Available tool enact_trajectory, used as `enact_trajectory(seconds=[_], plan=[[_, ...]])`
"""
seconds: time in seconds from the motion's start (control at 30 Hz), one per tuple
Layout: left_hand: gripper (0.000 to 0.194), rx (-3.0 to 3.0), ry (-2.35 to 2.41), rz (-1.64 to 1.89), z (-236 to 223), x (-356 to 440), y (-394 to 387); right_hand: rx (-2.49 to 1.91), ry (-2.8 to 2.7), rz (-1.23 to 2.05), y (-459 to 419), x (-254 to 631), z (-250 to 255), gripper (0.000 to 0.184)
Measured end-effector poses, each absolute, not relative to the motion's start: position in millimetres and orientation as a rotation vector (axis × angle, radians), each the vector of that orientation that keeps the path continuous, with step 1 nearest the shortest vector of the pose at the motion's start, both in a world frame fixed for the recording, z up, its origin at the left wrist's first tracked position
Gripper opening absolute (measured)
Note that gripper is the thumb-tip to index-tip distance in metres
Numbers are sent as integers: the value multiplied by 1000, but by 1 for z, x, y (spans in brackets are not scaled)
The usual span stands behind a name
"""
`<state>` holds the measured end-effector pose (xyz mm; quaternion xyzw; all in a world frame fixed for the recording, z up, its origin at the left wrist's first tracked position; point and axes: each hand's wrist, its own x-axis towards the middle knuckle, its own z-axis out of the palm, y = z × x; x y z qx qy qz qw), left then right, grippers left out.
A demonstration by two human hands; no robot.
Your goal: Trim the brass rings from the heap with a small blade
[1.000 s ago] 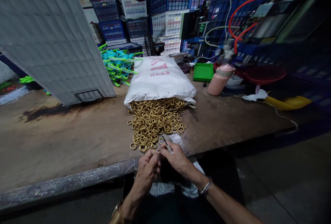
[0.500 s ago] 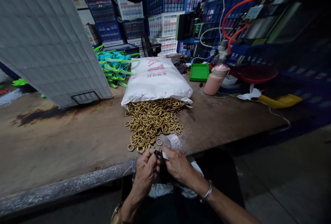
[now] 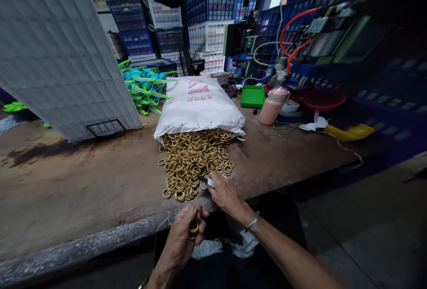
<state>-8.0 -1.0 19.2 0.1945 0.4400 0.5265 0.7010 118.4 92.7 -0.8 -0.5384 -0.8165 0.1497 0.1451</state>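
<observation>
Two hands in the head view. Curled in the fingers of the left hand (image 3: pixel 183 232), gold rings (image 3: pixel 193 231). Pinched between right hand (image 3: pixel 227 194) fingertips, a small white-handled tool (image 3: pixel 207 181), dark tip at the ring pile (image 3: pixel 190 158). Behind the pile, on the brown table (image 3: pixel 273 160), a white sack (image 3: pixel 200 106); farther back, stacked crates (image 3: pixel 209 35).

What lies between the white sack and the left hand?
In the head view, a heap of gold-coloured rings lies in front of the white sack, then a narrow bare strip of the tabletop before the left hand.
</observation>
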Motion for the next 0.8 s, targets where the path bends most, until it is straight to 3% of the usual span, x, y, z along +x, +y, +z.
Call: enact_trajectory(seconds=[0.2,0.43,0.53,0.67,0.8], plan=[[19,313,885,1190,11,-20,1,-1606,-2425,416,95,104,-6,19],[22,187,823,1178,11,-24,5,-1544,-2346,474,98,111,-11,16],[20,244,823,1208,11,-23,8,-1471,-2228,646,98,113,-10,8],[26,313,918,1256,12,-20,13,-1335,-1932,954,95,114,-4,20],[28,401,1076,1298,10,-14,18,-1204,-1752,1192,89,116,3,17]])
